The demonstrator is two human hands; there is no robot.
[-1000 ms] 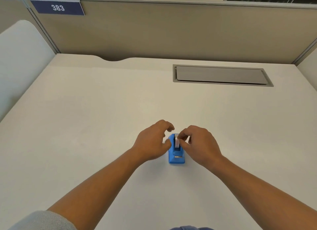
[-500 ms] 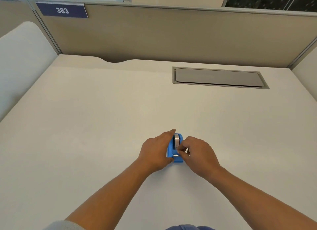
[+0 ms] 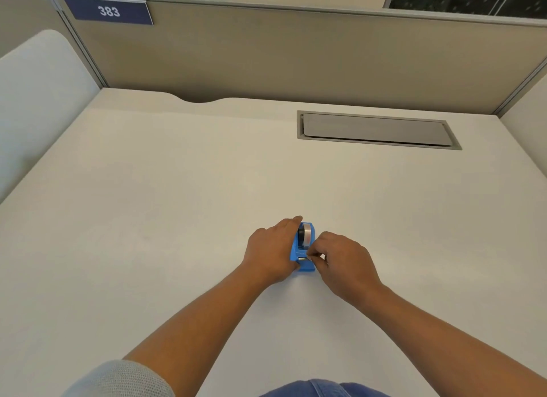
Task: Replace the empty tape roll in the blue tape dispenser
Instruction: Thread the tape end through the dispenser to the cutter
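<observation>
Head view: a blue dispenser (image 3: 302, 256) stands on the pale desk (image 3: 177, 204), near its front and well short of the grey cable hatch (image 3: 377, 129) set into the desktop at the back right. In the dispenser's cradle sits a tape roll (image 3: 306, 234), upright on edge, its glossy band facing up and its dark core showing at the left side. The left hand (image 3: 273, 253) lies against the dispenser's left side, fingers stretched forward along it and the palm wrapped round the base. The right hand (image 3: 343, 262) is at the dispenser's front right, thumb and forefinger pinched together just beside the cutter end; whether a tape end lies between them is too small to tell. A sign reading 383 (image 3: 109, 11) hangs on the partition (image 3: 296, 56) behind the desk. A grey sleeve (image 3: 121, 379) covers the left upper arm.
</observation>
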